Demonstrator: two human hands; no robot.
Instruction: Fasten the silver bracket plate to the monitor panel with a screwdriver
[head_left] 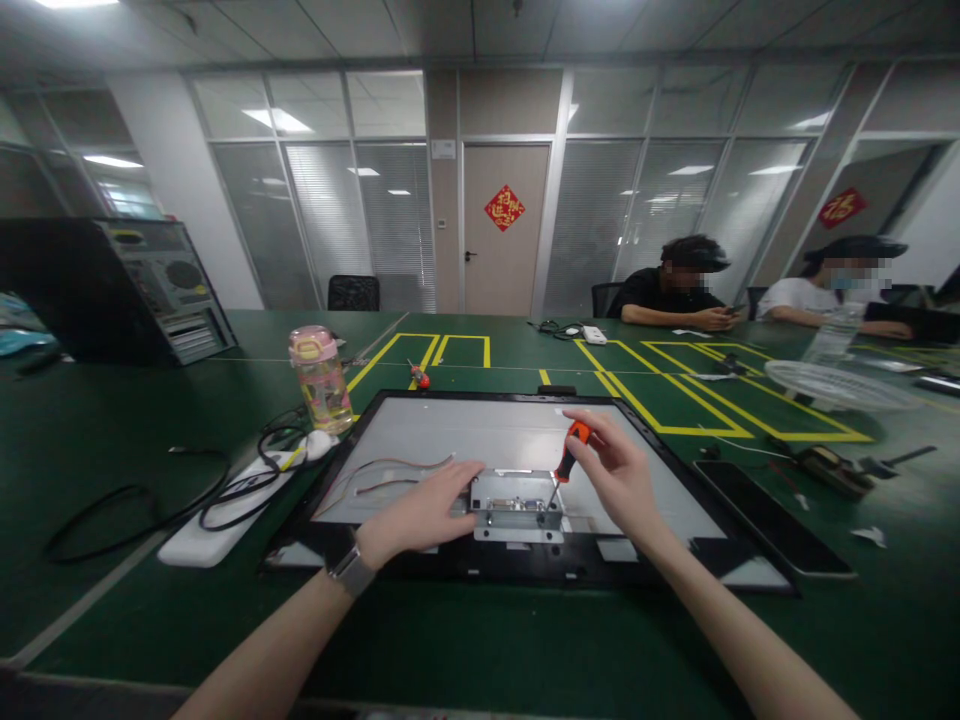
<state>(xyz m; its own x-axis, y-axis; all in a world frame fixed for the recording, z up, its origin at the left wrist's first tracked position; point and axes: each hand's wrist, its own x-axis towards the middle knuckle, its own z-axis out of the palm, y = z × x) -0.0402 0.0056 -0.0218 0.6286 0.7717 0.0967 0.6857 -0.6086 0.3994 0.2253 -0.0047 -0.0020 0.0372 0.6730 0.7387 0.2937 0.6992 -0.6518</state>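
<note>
The screwdriver [572, 450] stands tilted over the bracket [517, 488], its handle leaning toward 1 o'clock and its tip down by the bracket's 3 o'clock end; whether it sits in a screw is too small to tell. The right hand [619, 470] has its grip closed on the top of the handle, thumb against fingers. The left hand [420, 510] lies by the bracket's 9 o'clock end, thumb and fingers parted; I cannot tell whether its grip pinches the edge.

The screwdriver should be light and stiff, best held high on the handle for turning, in line with the shaft so the tip does not slip. The bracket looks like thin, rigid metal, perhaps sharp-edged; its outer ends offer the safest hold, clear of the ports. The panel [450, 425] beneath, flat on the surface [450, 650], is likely fragile and should bear little downward push. Thin wires [386, 487] at 10 o'clock could snag.
</note>
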